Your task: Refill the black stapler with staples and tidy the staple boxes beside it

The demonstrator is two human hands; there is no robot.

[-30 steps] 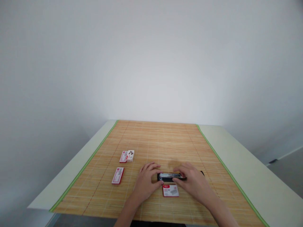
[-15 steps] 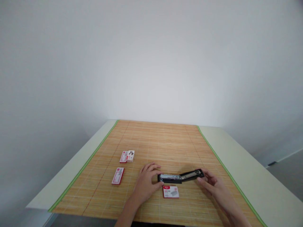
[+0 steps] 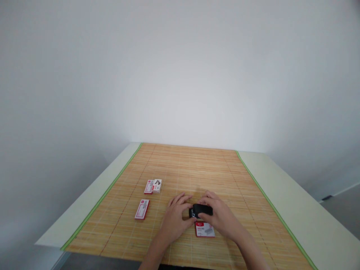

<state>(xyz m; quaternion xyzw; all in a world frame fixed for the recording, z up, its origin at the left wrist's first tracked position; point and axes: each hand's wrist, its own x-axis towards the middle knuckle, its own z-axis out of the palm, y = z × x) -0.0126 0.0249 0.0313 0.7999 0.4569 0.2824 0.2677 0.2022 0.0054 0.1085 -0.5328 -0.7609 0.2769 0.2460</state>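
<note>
A black stapler (image 3: 203, 209) lies on the bamboo mat, its top arm folded down over its base. The left end of the stapler sits between the thumb and index finger of my left hand (image 3: 176, 216), with the other fingers stretched toward the mat. My right hand (image 3: 219, 213) grips the top arm from the right, covering the stapler's right part. Just below it, a red and white staple box (image 3: 205, 230) lies flat on the mat, close to both hands.
Left of my hands, another red and white box (image 3: 142, 209) lies on the mat (image 3: 194, 168). Farther back, a flat box (image 3: 149, 186) touches a small white box (image 3: 157, 186) with a stapler picture. A white wall (image 3: 182, 75) rises behind the table.
The stapler's top arm, spread out to the right before, has swung over to the left onto the base. My right hand moved left with it; my left hand stays at the stapler's left end.
</note>
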